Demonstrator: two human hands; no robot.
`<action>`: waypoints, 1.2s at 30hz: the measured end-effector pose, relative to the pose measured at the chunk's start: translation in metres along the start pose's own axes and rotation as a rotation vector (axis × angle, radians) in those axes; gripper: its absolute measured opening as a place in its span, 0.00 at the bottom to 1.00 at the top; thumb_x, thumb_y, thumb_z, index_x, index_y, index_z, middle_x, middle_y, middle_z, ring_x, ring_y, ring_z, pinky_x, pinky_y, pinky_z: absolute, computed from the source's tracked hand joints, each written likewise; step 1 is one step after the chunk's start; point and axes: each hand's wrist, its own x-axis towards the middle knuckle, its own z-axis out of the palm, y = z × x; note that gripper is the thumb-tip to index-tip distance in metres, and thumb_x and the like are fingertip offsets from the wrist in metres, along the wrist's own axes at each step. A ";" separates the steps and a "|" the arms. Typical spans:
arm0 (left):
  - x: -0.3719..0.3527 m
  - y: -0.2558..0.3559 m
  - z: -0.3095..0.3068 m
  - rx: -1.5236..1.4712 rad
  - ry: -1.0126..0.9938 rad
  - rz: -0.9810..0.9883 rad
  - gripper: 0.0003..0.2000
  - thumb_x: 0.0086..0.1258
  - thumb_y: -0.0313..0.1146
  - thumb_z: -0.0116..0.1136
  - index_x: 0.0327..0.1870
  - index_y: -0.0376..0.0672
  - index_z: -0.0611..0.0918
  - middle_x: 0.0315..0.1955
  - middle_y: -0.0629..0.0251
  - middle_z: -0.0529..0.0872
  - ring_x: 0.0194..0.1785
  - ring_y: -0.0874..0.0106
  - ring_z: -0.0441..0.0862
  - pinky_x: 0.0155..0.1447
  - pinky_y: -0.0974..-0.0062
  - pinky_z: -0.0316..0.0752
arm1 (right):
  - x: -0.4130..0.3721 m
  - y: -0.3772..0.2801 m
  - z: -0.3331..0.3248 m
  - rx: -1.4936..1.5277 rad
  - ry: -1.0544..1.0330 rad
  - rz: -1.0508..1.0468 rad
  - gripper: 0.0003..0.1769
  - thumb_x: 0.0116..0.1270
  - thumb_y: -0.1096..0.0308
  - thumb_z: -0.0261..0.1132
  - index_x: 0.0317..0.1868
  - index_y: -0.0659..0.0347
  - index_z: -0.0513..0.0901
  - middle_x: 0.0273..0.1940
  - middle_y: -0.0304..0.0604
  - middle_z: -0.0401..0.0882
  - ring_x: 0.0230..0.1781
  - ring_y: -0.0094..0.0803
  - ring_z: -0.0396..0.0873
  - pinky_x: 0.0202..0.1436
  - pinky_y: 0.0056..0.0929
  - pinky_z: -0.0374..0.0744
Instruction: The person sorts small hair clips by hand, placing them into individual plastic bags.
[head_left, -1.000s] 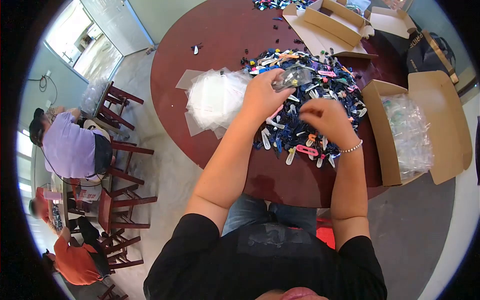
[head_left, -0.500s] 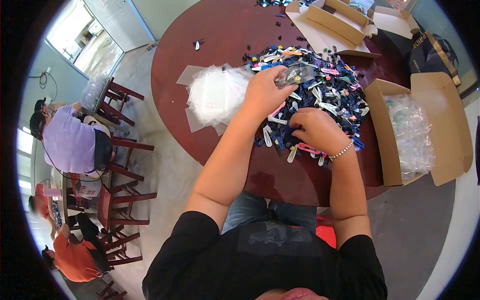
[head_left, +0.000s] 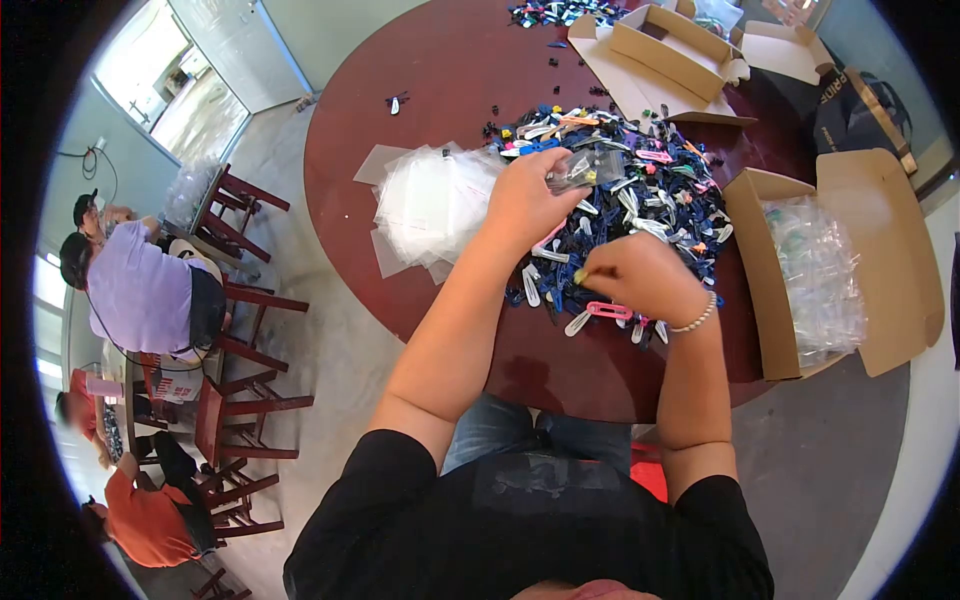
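Observation:
My left hand (head_left: 532, 200) pinches a small clear plastic bag (head_left: 588, 168) with a few dark and yellow bits inside. The bag is held over a wide heap of hair clips (head_left: 655, 205), mostly navy, black and white, with some pink and orange ones. Lower on the heap, my right hand (head_left: 648, 278) has thumb and fingers drawn together at a small yellow hair clip (head_left: 580, 276), whose full shape is hidden. Just below that hand lies a pink snap clip (head_left: 609, 311). To the left of the heap is a spread stack of clear flat bags (head_left: 435, 210).
An open cardboard box (head_left: 775, 290) of filled clear bags stands at the right. More cardboard boxes (head_left: 665, 60) lie at the back, near a second pile of clips (head_left: 565, 12). Other people (head_left: 150, 280) sit by wooden stools (head_left: 260, 300) at the left.
My right hand has lifted slightly and turned, and a yellow clip now shows at its fingertips. The left hand keeps hold of the bag, moved slightly down.

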 end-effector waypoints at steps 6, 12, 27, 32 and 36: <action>-0.003 0.009 0.000 0.051 -0.035 0.126 0.25 0.52 0.37 0.73 0.52 0.40 0.81 0.39 0.61 0.85 0.47 0.60 0.81 0.52 0.64 0.75 | -0.004 0.006 -0.015 0.294 0.691 0.087 0.07 0.61 0.73 0.70 0.37 0.69 0.85 0.28 0.37 0.84 0.25 0.17 0.76 0.31 0.19 0.75; -0.008 0.014 0.006 0.027 -0.091 0.233 0.25 0.51 0.36 0.74 0.53 0.41 0.81 0.39 0.61 0.85 0.47 0.60 0.81 0.52 0.65 0.75 | -0.001 0.022 -0.006 0.062 0.753 0.136 0.07 0.66 0.72 0.67 0.40 0.68 0.85 0.26 0.34 0.82 0.25 0.15 0.74 0.30 0.17 0.73; -0.010 0.019 0.004 -0.003 -0.133 0.248 0.37 0.48 0.36 0.76 0.63 0.41 0.75 0.51 0.55 0.82 0.61 0.57 0.75 0.65 0.62 0.69 | 0.001 0.036 -0.008 0.536 0.644 0.323 0.08 0.69 0.69 0.63 0.36 0.66 0.84 0.26 0.34 0.82 0.24 0.15 0.73 0.29 0.15 0.72; -0.011 0.021 0.005 0.013 -0.195 0.319 0.46 0.49 0.44 0.77 0.70 0.40 0.67 0.66 0.50 0.70 0.71 0.54 0.64 0.74 0.60 0.59 | -0.015 0.042 -0.033 0.277 0.823 0.352 0.07 0.69 0.71 0.63 0.37 0.67 0.83 0.28 0.32 0.81 0.26 0.14 0.73 0.30 0.15 0.71; -0.010 0.011 0.009 0.042 -0.127 0.285 0.37 0.55 0.46 0.72 0.66 0.39 0.72 0.63 0.50 0.74 0.67 0.54 0.69 0.71 0.60 0.63 | -0.028 0.042 -0.064 0.168 0.815 0.382 0.07 0.69 0.70 0.63 0.38 0.66 0.83 0.27 0.30 0.78 0.27 0.14 0.72 0.32 0.16 0.71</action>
